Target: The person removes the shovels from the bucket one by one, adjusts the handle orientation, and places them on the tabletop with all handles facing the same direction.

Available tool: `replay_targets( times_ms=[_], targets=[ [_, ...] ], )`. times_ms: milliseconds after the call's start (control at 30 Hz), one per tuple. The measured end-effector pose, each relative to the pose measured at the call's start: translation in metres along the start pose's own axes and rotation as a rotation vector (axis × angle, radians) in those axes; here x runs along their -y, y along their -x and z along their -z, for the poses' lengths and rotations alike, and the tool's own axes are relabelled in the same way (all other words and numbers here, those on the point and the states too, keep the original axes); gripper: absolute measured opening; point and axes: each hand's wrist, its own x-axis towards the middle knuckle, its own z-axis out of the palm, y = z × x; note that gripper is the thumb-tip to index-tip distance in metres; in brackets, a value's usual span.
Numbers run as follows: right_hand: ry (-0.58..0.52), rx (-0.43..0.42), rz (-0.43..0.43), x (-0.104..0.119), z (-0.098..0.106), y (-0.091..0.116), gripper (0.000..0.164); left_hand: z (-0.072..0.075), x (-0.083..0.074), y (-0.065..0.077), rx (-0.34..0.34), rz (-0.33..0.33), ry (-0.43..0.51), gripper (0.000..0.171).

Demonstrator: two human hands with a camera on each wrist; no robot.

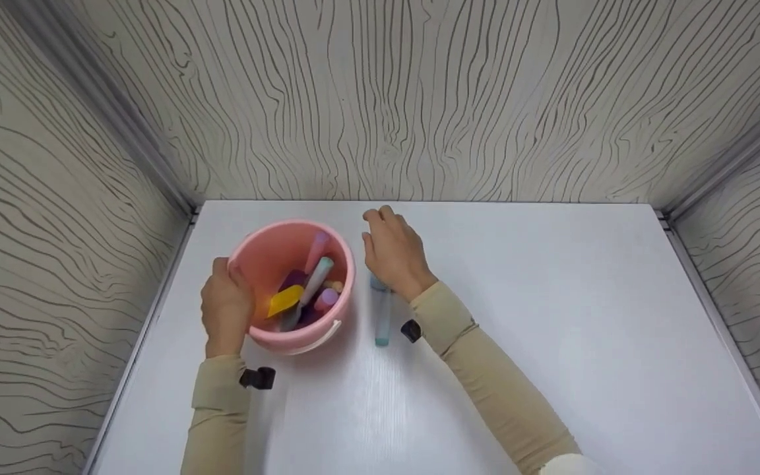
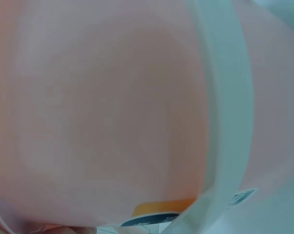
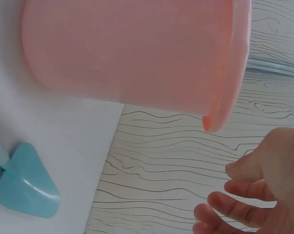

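Observation:
A pink bucket (image 1: 301, 340) with a white handle stands on the left part of the table, its open top facing the head camera. My left hand (image 1: 227, 307) grips its left rim, with the fingertips over the edge. Right of the bucket, my right hand (image 1: 396, 254) hovers with loosely bent fingers and holds nothing. Beneath that hand lies a teal toy shovel (image 3: 32, 187), its pale blue handle (image 1: 382, 323) pointing toward the body. In the head view the right hand partly hides the shovel's blade. The left wrist view is filled by the bucket's side.
Inside the bucket are a yellow piece (image 1: 285, 301), a pale stick with a teal end (image 1: 318, 280), a pink-and-purple handle (image 1: 318, 249) and purple pieces. The white table (image 1: 551, 297) is bordered by wood-patterned walls (image 1: 386, 99) at the back and sides.

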Motion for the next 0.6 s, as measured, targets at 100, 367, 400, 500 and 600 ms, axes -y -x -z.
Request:
replay_targets(
  times_ms=[100,367,400,500,600],
  targets=[
    [0.016,-0.004,0.143,0.013,0.004,-0.013,0.025,0.001,0.000,0.001,0.008,0.013,0.016,0.047],
    [0.159,0.130,0.438,0.049,-0.002,-0.038,0.024,0.002,0.001,0.000,-0.045,-0.037,-0.013,0.043],
    [0.195,0.146,0.472,0.051,-0.005,-0.040,0.024,0.002,0.001,0.000,-0.053,-0.042,-0.023,0.042],
    [0.294,0.214,0.527,0.056,-0.015,-0.044,0.024,0.000,0.000,0.000,-0.046,-0.031,-0.023,0.042],
    [0.375,0.283,0.524,0.060,-0.026,-0.047,0.026,0.000,-0.002,0.000,-0.015,-0.002,-0.010,0.043]
  ],
)
